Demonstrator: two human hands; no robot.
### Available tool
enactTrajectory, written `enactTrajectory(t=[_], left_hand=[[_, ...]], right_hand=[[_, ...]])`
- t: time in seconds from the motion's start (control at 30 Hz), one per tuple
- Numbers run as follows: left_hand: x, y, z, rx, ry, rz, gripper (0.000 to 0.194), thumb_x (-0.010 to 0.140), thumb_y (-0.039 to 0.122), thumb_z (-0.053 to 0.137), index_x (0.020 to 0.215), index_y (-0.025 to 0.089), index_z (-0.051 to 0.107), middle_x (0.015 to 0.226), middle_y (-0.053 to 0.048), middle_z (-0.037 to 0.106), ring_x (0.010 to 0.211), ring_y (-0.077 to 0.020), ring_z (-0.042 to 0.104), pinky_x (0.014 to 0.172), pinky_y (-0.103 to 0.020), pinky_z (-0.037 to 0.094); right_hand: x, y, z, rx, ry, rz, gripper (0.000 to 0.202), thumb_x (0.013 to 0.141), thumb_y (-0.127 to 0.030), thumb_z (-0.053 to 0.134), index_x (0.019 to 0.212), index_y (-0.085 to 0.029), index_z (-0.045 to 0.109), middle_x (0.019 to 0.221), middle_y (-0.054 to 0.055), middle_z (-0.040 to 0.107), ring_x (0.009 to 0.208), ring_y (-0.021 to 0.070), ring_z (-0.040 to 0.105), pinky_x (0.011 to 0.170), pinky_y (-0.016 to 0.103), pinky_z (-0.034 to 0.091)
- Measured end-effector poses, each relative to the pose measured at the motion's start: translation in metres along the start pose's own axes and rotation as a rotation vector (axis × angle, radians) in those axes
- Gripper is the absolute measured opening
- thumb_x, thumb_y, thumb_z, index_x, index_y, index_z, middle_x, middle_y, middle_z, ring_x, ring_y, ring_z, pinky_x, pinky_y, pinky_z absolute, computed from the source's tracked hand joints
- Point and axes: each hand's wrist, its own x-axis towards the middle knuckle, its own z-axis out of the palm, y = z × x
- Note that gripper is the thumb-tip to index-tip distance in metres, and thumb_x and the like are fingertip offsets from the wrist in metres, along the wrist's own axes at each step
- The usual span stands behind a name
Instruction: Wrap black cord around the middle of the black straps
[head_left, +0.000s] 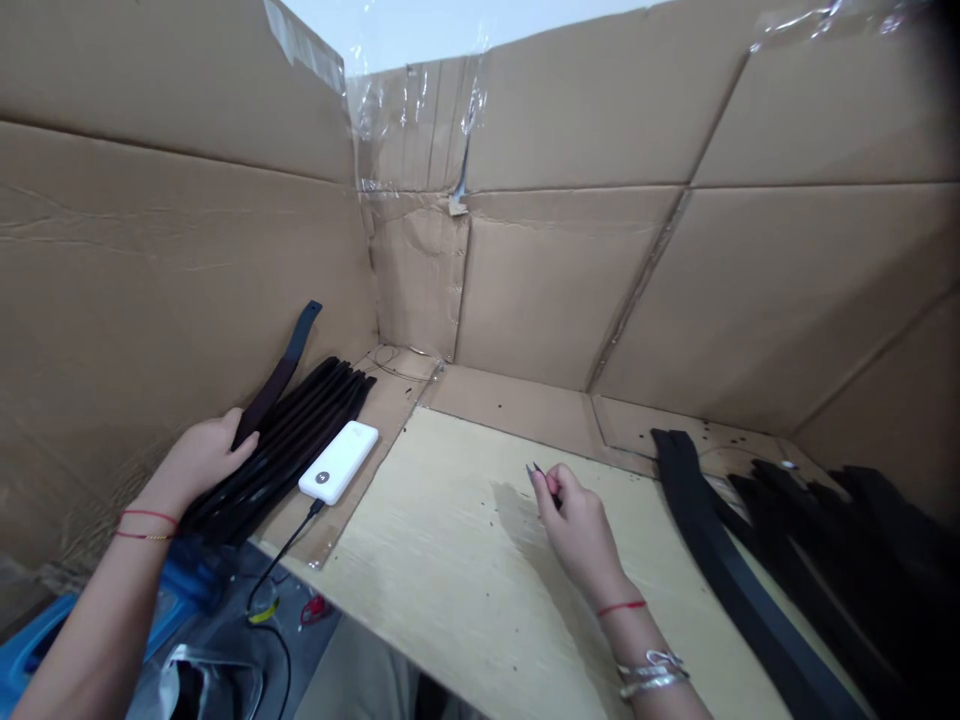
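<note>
The left hand (196, 462) is closed on one strip (281, 370), its far end raised above the bundle (304, 425) at the left side of the worktop (442, 560). The right hand (585, 535) is closed around a small pointed tool (532, 473), apart from the strip. A looser pile (701, 530) lies at right; which group is finished, I cannot tell.

Left hand (208, 458) closed; left arm (96, 612) stretched forward; right hand (579, 525) curled in pinch; right arm (636, 632) angled inward.
</note>
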Motion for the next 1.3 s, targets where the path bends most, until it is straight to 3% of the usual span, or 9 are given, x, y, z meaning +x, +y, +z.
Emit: enactTrajectory(t=[0.17,0.37,0.5,0.6,0.77,0.9,1.07,1.2,1.3], left_hand=[[0.009,-0.015,0.015,0.022,-0.002,0.09,0.029,0.086,0.044,0.037,0.082,0.02,0.051,0.095,-0.016,0.065,0.097,-0.0318,0.059,0.09,-0.042,0.044],[0.013,-0.024,0.032,0.067,0.026,0.089,0.029,0.085,0.036,0.036,0.082,0.016,0.057,0.092,-0.019,0.062,0.095,-0.0335,0.057,0.092,-0.046,0.042],[0.009,-0.017,0.031,0.088,0.057,0.063,0.035,0.087,0.031,0.033,0.089,0.011,0.062,0.091,-0.02,0.06,0.094,-0.0338,0.056,0.09,-0.045,0.042],[0.004,0.003,0.025,0.087,0.142,-0.001,0.046,0.09,0.03,0.029,0.111,0.0,0.057,0.102,-0.026,0.056,0.1,-0.0396,0.053,0.085,-0.05,0.042],[0.001,0.079,0.018,-0.016,0.283,0.006,0.05,0.092,0.029,0.03,0.126,-0.001,0.048,0.119,-0.03,0.047,0.109,-0.0435,0.045,0.085,-0.055,0.039],[-0.001,0.169,0.018,-0.181,0.243,0.276,0.035,0.093,0.026,0.036,0.118,0.011,0.056,0.118,-0.02,0.053,0.111,-0.0336,0.047,0.091,-0.048,0.038],[0.0,0.284,0.022,-0.373,0.166,0.643,0.024,0.092,0.028,0.045,0.108,0.019,0.061,0.112,-0.011,0.059,0.111,-0.0258,0.049,0.101,-0.045,0.032],[0.014,0.35,0.047,-0.545,0.131,0.673,0.023,0.092,0.029,0.048,0.105,0.018,0.063,0.112,-0.011,0.059,0.109,-0.0245,0.051,0.098,-0.042,0.036],[0.02,0.373,0.08,-0.675,0.1,0.555,0.022,0.093,0.024,0.047,0.103,0.014,0.062,0.107,-0.013,0.06,0.105,-0.0242,0.053,0.093,-0.041,0.042]], right_hand=[[-0.001,0.0,0.001,-0.036,-0.047,0.01,0.028,0.094,-0.041,0.04,0.072,-0.025,0.032,0.048,-0.007,0.038,0.04,0.0152,0.041,0.048,0.026,0.027],[0.0,0.003,0.0,-0.078,-0.056,0.015,0.028,0.094,-0.041,0.039,0.072,-0.026,0.033,0.046,-0.006,0.04,0.039,0.0169,0.043,0.047,0.027,0.026],[0.001,0.006,-0.001,-0.1,-0.057,0.026,0.028,0.094,-0.041,0.039,0.071,-0.025,0.034,0.046,-0.005,0.043,0.039,0.0172,0.044,0.047,0.027,0.026],[0.002,0.007,0.001,-0.144,-0.051,0.058,0.026,0.093,-0.04,0.038,0.072,-0.025,0.037,0.047,-0.004,0.044,0.04,0.0175,0.045,0.047,0.027,0.026],[0.004,0.015,0.005,-0.233,-0.088,0.221,0.021,0.086,-0.04,0.051,0.092,-0.021,0.045,0.055,-0.001,0.053,0.048,0.0203,0.052,0.049,0.026,0.031],[0.005,0.029,0.007,-0.2,-0.114,0.291,0.033,0.082,-0.029,0.053,0.111,-0.015,0.042,0.062,0.002,0.056,0.051,0.0213,0.055,0.051,0.027,0.035],[0.006,0.048,0.013,-0.135,-0.093,0.248,0.036,0.08,-0.016,0.046,0.114,-0.011,0.038,0.071,0.006,0.056,0.06,0.0236,0.057,0.058,0.032,0.043],[0.006,0.062,0.019,-0.073,-0.018,0.217,0.048,0.071,-0.007,0.044,0.117,-0.011,0.034,0.104,0.019,0.054,0.091,0.0257,0.059,0.081,0.036,0.047],[0.004,0.073,0.019,-0.036,0.026,0.251,0.056,0.07,-0.007,0.043,0.124,-0.011,0.028,0.11,0.019,0.053,0.083,0.0236,0.061,0.077,0.037,0.049]])
